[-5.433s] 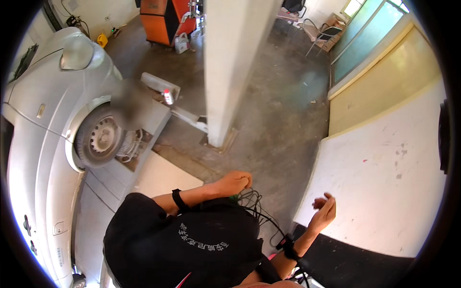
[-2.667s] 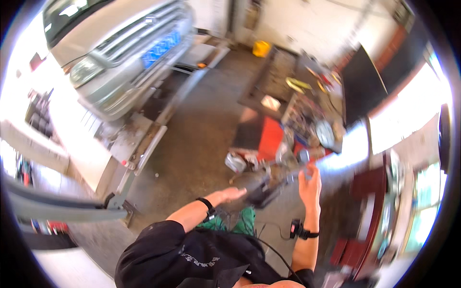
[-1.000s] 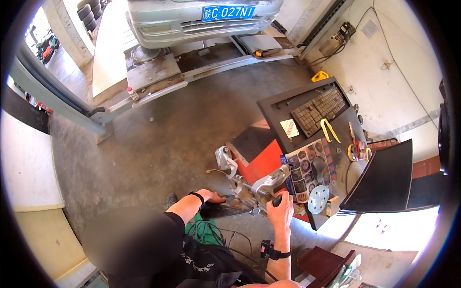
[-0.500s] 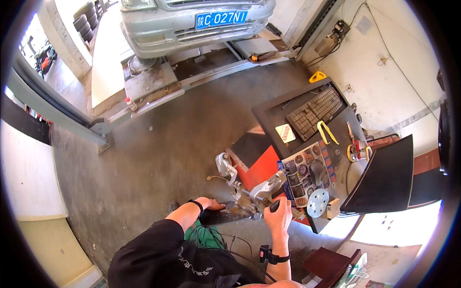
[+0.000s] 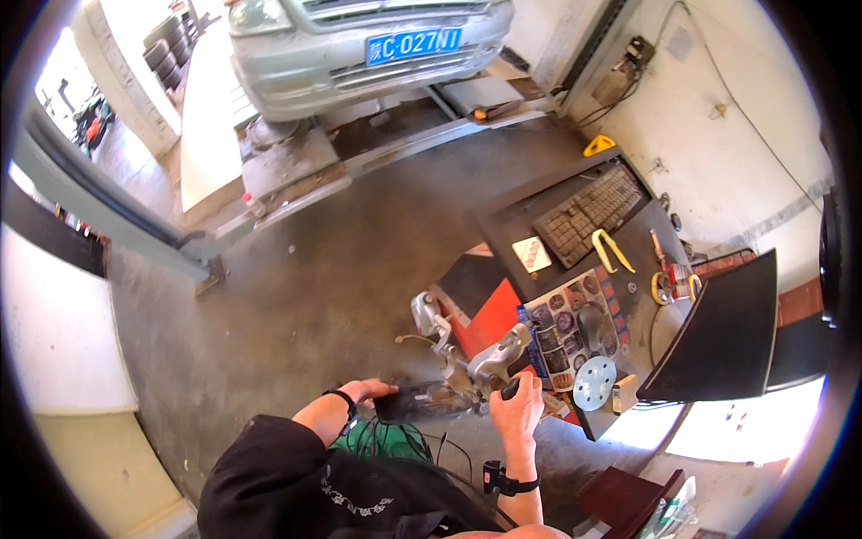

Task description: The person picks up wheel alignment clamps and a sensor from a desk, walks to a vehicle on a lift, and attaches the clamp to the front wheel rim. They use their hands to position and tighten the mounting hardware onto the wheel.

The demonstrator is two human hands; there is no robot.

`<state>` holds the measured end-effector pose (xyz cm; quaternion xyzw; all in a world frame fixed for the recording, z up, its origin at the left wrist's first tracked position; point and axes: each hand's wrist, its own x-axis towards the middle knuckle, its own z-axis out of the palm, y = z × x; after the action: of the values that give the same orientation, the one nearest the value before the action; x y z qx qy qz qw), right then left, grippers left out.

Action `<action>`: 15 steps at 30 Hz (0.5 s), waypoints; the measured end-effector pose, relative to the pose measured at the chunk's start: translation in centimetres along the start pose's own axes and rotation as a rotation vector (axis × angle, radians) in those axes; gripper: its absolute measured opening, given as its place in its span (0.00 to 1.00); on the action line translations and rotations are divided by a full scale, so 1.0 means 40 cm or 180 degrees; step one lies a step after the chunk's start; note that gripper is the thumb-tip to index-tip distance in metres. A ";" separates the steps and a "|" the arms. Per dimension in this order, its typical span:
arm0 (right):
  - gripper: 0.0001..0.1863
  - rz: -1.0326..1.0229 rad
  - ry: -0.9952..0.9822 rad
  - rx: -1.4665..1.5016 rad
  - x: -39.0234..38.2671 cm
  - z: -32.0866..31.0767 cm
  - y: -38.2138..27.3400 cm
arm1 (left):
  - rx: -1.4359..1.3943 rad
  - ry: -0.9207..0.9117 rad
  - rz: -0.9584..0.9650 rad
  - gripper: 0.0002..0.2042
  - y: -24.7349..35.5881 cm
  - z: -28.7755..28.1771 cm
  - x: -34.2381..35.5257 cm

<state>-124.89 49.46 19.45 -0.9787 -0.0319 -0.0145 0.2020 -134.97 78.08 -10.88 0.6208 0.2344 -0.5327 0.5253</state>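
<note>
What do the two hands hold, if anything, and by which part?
The right hand grips the metal device by its black handle; the left hand is at its dark panel, grip unclear.

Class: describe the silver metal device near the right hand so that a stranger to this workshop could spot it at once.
Find the dark desk right of centre, bearing a keyboard. Beside its lower left, in the picture just above the right hand, which grips a black handle, is the silver metal device. Its bulky silver arms set it apart from the flat red panel behind.
</note>
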 end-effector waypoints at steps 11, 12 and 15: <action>0.16 0.0070 -0.0001 -0.0013 -0.007 0.008 -0.015 | -0.1393 0.0162 -0.0174 0.18 -0.028 0.015 -0.081; 0.16 0.0101 -0.0032 -0.0025 -0.005 0.007 -0.012 | -0.1458 0.0226 -0.0126 0.17 -0.016 0.017 -0.103; 0.15 0.0020 -0.0004 -0.0032 -0.002 0.009 -0.006 | -0.1623 0.0289 -0.0073 0.15 -0.026 0.020 -0.100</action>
<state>-124.98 49.83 19.21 -0.9799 -0.0289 -0.0134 0.1972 -137.46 78.80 -7.57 0.4889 0.3915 -0.4339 0.6476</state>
